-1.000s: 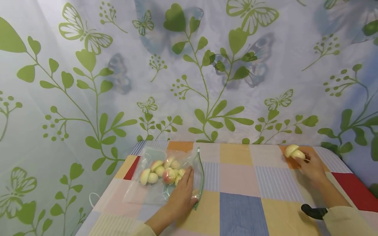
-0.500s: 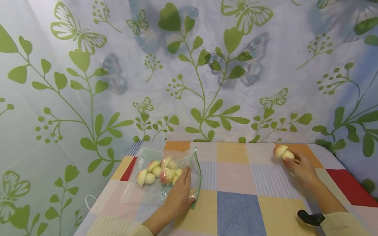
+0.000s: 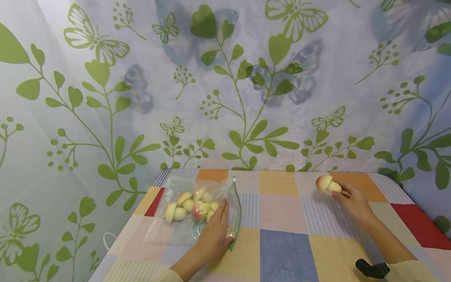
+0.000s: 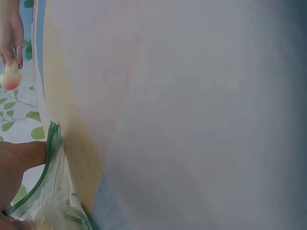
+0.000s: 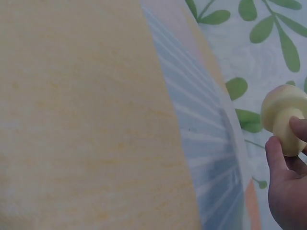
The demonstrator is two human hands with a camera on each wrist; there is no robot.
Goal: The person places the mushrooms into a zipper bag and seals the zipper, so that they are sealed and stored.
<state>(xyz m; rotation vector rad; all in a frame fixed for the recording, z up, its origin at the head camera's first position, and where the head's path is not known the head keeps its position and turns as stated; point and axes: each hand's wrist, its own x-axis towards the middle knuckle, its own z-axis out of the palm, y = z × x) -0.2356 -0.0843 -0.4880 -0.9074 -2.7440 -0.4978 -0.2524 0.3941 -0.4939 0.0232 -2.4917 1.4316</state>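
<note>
A clear zip bag (image 3: 165, 231) with a green zip edge (image 3: 238, 207) lies on the left of the table. Several toy mushrooms (image 3: 179, 213), cream with reddish caps, are inside it. My left hand (image 3: 214, 233) rests at the bag's mouth with its fingers straight, the fingertips beside the nearest mushrooms. In the left wrist view, the thumb (image 4: 33, 154) meets the green zip edge. Over the table's far right, my right hand (image 3: 354, 201) pinches another toy mushroom (image 3: 328, 184) by its stem, cap to the left. The right wrist view shows this mushroom (image 5: 283, 112) between thumb and fingers.
A patchwork cloth (image 3: 285, 250) covers the table. Behind it hangs a curtain (image 3: 225, 86) printed with leaves and butterflies. A black curved piece (image 3: 372, 269) sits at the right sleeve. A white cord loop (image 3: 108, 239) shows off the left edge.
The right hand has moved left with its mushroom, away from the table's far right corner. My left hand and the bag stay in place; the view shifts slightly.
</note>
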